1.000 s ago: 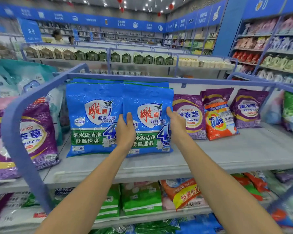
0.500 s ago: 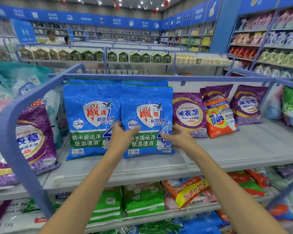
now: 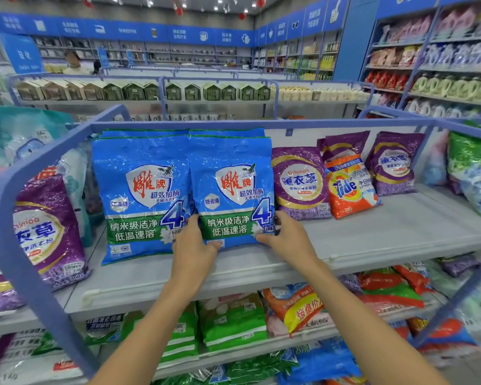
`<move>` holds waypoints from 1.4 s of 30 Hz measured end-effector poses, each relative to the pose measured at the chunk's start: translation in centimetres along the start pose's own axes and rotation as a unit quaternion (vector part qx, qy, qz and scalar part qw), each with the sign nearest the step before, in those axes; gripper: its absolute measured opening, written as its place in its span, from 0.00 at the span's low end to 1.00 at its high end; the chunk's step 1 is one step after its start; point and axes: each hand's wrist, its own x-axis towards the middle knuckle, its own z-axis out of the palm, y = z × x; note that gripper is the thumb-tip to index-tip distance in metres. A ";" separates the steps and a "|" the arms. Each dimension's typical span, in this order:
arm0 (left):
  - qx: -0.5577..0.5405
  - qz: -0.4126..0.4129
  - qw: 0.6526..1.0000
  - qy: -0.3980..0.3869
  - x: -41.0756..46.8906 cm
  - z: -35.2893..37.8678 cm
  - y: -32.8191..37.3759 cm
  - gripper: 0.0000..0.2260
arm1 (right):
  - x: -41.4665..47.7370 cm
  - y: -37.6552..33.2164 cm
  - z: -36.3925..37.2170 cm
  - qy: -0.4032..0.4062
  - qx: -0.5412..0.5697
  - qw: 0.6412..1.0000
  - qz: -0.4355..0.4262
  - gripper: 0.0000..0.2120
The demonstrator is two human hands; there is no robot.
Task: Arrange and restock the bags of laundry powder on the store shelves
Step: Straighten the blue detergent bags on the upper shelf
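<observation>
The left hand (image 3: 195, 245) is closed on the lower left corner of a glossy blue plastic bag of laundry powder (image 3: 231, 190) with a green band. Its thumb is laid across the front and its fingers are run up the side edge. The right hand (image 3: 288, 240) is closed on the lower right corner, with the thumb in front and the fingers wrapped past the edge. The bag is stood upright on the pale grey metal shelf (image 3: 372, 234), left of its middle and set back a little from the front edge. A matching blue bag (image 3: 142, 198) is touched on its left side. Just beside it on the right a purple powder bag (image 3: 300, 184) is propped. Further right are an orange Tide bag (image 3: 350, 187) and a second purple bag (image 3: 395, 165) nearer the back edge. Green bags (image 3: 231, 320) are laid on the shelf below.
</observation>
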 end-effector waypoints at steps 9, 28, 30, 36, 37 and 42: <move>0.076 0.072 0.993 -0.060 -7.1 -0.4 2.0 0.29 | -8.5 1.9 -2.1 0.055 -0.039 0.998 -0.011 0.23; -0.136 0.364 0.880 -0.273 -20.0 17.8 6.1 0.69 | -28.7 14.1 -6.2 0.360 0.020 0.886 0.291 0.28; -0.139 0.318 0.888 -0.303 -20.8 19.5 8.9 0.43 | -29.7 14.9 -8.3 0.375 0.019 0.872 0.314 0.38; -0.131 0.288 0.889 -0.331 -24.7 24.0 14.6 0.17 | -32.4 17.7 -14.9 0.364 0.014 0.864 0.347 0.16; -0.117 0.291 0.887 -0.338 -25.5 25.2 15.9 0.18 | -33.0 18.6 -16.3 0.363 0.027 0.862 0.353 0.16; -0.084 0.304 0.888 -0.336 -27.1 29.1 20.8 0.20 | -34.6 22.6 -21.9 0.343 0.037 0.875 0.339 0.24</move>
